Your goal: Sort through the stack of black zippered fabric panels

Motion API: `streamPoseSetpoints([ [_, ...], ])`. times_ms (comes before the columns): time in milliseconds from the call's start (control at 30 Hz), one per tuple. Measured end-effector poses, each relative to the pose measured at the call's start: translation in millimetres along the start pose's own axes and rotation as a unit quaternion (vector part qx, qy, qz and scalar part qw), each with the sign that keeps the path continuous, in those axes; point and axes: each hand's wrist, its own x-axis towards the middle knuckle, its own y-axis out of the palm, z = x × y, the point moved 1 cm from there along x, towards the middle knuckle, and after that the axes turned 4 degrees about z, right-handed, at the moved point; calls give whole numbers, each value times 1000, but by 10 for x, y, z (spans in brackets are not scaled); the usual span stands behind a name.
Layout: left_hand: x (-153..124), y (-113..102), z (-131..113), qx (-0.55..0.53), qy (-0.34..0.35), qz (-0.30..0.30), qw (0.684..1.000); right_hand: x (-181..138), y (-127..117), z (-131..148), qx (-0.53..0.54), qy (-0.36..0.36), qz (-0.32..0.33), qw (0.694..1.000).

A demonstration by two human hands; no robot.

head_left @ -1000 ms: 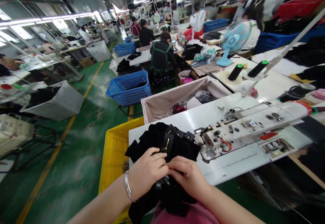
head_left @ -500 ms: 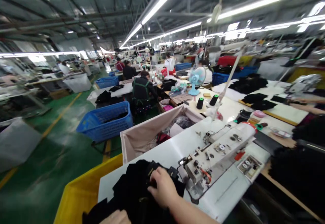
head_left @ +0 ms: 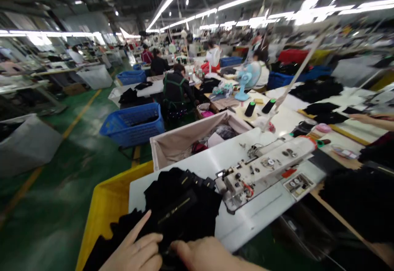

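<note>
A heap of black fabric pieces (head_left: 181, 205) lay piled at the near left corner of the white counter (head_left: 261, 213), spilling over its front edge. The topmost flat piece carried a thin gold-coloured zipper strip (head_left: 174, 212) running diagonally across it.

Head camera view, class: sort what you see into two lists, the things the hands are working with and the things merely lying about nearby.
In hand:
left hand, on the cloth
right hand, on the cloth
pile of black cloth pieces

Lying about:
sewing machine
white table
yellow crate
blue basket
cloth-lined bin
thread cones
fan
</note>
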Motion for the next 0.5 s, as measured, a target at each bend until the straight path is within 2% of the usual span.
streamPoseSetpoints([
  [33, -29, -87, -83, -33, -9, 43, 999, -50, 10, 48, -13, -7, 29, 999],
  [67, -43, -171, -147, -59, -27, 91, 994, -96, -10, 89, -11, -19, 35, 999],
  [133, -57, -307, -225, -97, -68, 147, 982, -179, -111, 146, 29, -54, 35, 998],
  [267, -142, -358, -254, -146, -181, 184, 955, -249, -332, 145, 143, -89, 47, 985],
  [333, -182, -309, -251, -168, -198, 213, 942, -162, -370, 35, 201, -71, 65, 975],
  [400, -186, -270, -247, -179, -179, 243, 936, 30, -362, -189, 212, 23, 5, 977],
  [467, -159, -260, -234, -177, -161, 256, 937, 269, -337, -482, 146, 160, -159, 963],
  [500, -137, -264, -220, -173, -157, 256, 938, 388, -312, -616, 125, 194, -204, 951],
])
